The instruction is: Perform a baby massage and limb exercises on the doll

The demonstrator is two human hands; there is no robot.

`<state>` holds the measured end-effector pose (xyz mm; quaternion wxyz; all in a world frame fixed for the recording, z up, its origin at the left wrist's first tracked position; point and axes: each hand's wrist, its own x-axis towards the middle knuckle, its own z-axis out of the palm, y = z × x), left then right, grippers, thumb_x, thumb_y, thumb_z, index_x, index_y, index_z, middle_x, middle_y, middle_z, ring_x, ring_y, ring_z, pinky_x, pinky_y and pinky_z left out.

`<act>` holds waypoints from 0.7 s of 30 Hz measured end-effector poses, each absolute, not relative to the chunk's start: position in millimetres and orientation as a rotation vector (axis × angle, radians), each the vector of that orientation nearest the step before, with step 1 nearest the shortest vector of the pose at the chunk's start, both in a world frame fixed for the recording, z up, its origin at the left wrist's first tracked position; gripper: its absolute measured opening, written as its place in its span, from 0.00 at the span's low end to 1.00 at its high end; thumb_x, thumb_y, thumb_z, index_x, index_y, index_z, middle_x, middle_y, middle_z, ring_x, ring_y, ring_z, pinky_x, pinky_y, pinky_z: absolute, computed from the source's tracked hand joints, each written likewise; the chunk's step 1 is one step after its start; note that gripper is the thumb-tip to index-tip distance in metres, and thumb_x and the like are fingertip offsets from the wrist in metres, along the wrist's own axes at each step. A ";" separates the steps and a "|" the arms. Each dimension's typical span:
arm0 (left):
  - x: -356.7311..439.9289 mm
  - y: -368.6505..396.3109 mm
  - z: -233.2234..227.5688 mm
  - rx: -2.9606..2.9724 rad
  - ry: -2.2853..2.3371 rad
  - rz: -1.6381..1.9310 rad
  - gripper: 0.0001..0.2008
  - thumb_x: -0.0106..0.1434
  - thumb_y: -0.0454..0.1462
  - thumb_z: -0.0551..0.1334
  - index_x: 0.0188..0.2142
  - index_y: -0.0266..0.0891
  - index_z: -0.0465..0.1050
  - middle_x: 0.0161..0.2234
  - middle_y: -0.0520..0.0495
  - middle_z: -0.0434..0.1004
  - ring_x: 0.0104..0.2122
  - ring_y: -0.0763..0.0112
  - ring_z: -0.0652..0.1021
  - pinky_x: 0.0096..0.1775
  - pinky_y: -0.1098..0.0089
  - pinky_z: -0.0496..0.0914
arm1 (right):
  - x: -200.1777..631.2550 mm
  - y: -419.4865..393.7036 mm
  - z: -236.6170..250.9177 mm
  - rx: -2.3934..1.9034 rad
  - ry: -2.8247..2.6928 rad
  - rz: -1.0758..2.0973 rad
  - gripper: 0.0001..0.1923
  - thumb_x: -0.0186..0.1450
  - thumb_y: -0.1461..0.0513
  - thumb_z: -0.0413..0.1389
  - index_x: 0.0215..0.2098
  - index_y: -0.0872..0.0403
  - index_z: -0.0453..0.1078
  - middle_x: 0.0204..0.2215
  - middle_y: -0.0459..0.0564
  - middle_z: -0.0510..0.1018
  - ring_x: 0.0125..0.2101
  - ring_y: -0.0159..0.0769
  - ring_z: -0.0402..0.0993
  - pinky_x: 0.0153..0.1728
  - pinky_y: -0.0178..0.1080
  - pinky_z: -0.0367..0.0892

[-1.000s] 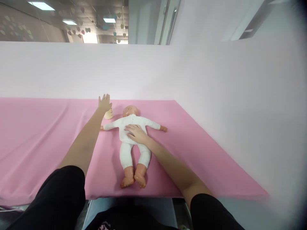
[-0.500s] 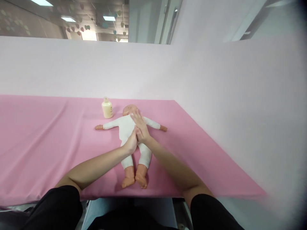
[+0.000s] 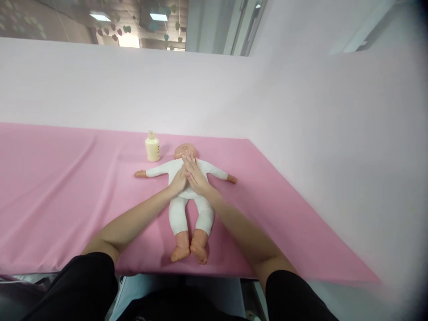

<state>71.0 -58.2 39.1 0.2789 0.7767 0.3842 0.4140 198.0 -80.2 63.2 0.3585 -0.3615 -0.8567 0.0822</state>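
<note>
Smooth plastic doll (image 3: 187,187) in matt white cloth lies on matt pink cloth (image 3: 60,187)

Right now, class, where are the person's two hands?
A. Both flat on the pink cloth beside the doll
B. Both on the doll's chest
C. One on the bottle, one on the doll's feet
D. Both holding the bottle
B: the left hand and the right hand lie together on the chest of the doll, while the bottle stands untouched near its head.

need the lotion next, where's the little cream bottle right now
In the head view the cream bottle stands upright on the pink cloth, near its far edge, just left of the doll's head and apart from both hands.
</note>
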 end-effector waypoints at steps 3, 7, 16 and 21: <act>61.4 -39.6 30.8 2.177 1.121 0.984 0.31 0.72 0.41 0.49 0.73 0.40 0.54 0.74 0.47 0.50 0.75 0.59 0.48 0.74 0.55 0.46 | 206.4 -64.9 48.6 -1.056 -2.286 0.354 0.34 0.76 0.50 0.31 0.77 0.52 0.40 0.76 0.51 0.43 0.76 0.45 0.30 0.73 0.61 0.32; 55.6 -29.5 17.7 2.328 1.288 0.760 0.31 0.69 0.37 0.52 0.71 0.39 0.58 0.73 0.41 0.54 0.75 0.54 0.48 0.72 0.43 0.39 | 208.1 -48.6 31.5 -1.218 -2.357 0.376 0.31 0.76 0.53 0.35 0.75 0.51 0.50 0.76 0.50 0.43 0.76 0.50 0.33 0.73 0.63 0.33; 53.2 -29.8 23.3 2.297 1.539 0.668 0.33 0.73 0.40 0.44 0.75 0.32 0.44 0.76 0.38 0.39 0.75 0.52 0.45 0.72 0.46 0.44 | 216.0 -44.3 31.1 -1.657 -2.139 0.289 0.35 0.76 0.52 0.40 0.76 0.57 0.44 0.76 0.57 0.42 0.75 0.58 0.37 0.71 0.65 0.40; 46.6 -23.1 15.2 2.245 1.598 0.677 0.33 0.74 0.42 0.41 0.75 0.33 0.42 0.76 0.39 0.40 0.75 0.52 0.46 0.71 0.45 0.44 | 196.2 -71.7 37.0 -1.973 -2.082 0.319 0.38 0.76 0.52 0.41 0.76 0.64 0.40 0.76 0.65 0.37 0.75 0.63 0.35 0.68 0.71 0.42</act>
